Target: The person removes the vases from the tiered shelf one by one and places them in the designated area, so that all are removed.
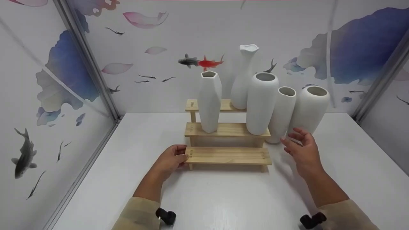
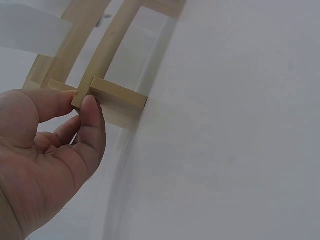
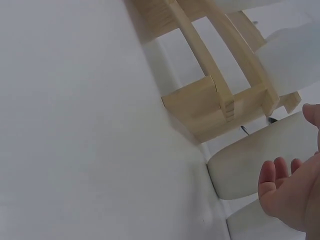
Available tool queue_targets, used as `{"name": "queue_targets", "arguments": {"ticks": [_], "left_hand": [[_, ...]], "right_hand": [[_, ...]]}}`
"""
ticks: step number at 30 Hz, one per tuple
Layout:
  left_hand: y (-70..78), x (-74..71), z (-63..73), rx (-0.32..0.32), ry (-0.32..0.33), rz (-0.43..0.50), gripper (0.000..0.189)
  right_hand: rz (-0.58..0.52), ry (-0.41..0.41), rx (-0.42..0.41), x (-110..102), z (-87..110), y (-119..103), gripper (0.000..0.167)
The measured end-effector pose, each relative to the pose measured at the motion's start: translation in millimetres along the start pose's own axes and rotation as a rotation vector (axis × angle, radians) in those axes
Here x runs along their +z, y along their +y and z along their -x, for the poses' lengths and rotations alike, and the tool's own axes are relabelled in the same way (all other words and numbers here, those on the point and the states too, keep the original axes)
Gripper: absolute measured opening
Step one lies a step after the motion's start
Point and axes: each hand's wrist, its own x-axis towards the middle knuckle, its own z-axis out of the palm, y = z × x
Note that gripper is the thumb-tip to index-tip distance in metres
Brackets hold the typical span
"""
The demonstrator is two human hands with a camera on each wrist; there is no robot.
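My left hand [image 1: 171, 161] pinches the left end of the lowest board of a three-step wooden stand [image 1: 228, 156], thumb on one face and fingers at the other. Just in front of a slim white vase [image 1: 282, 111] and a wider white vase [image 1: 310, 110], both standing on the table right of the stand, is my right hand [image 1: 303, 151]. Its fingers are loosely bent and nothing is in them. On the middle step stand a faceted white vase [image 1: 209, 102] at left and a rounded white vase [image 1: 262, 103] at right. A wavy-rimmed vase [image 1: 245, 80] occupies the top step.
The white table [image 1: 217, 198] meets a printed back wall [image 1: 153, 89] close behind the stand. Side panels with metal frame posts [image 1: 91, 64] bound the table at left and right. The vases at right stand close together beside the stand's end.
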Motion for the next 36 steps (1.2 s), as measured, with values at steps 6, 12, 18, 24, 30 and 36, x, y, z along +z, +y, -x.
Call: {"name": "queue_targets", "arguments": {"ticks": [6,12,18,24,30,36], "left_hand": [[-0.4,0.4,-0.4,-0.001,0.007,0.001,0.047],[-1.2,-0.6,-1.5,-0.004,0.001,0.008,0.046],[0.3,-0.3,-0.8,-0.006,0.003,0.003,0.047],[0.5,-0.1,0.0,-0.009,-0.001,0.0,0.047],[0.7,0.3,-0.5,-0.013,0.003,-0.006,0.047],[1.0,0.0,0.5,-0.012,0.001,0.0,0.046]], "right_hand": [[0.0,-0.033,-0.036,9.3,7.5,-6.5,0.082],[0.002,-0.07,-0.067,19.2,11.6,-11.3,0.081],[-0.034,-0.099,-0.103,28.5,13.5,-16.7,0.081],[-0.046,-0.125,-0.144,36.6,12.5,-21.2,0.077],[-0.039,-0.119,-0.17,42.2,9.8,-30.1,0.078],[-0.05,-0.111,-0.19,46.5,5.5,-40.3,0.078]]}}
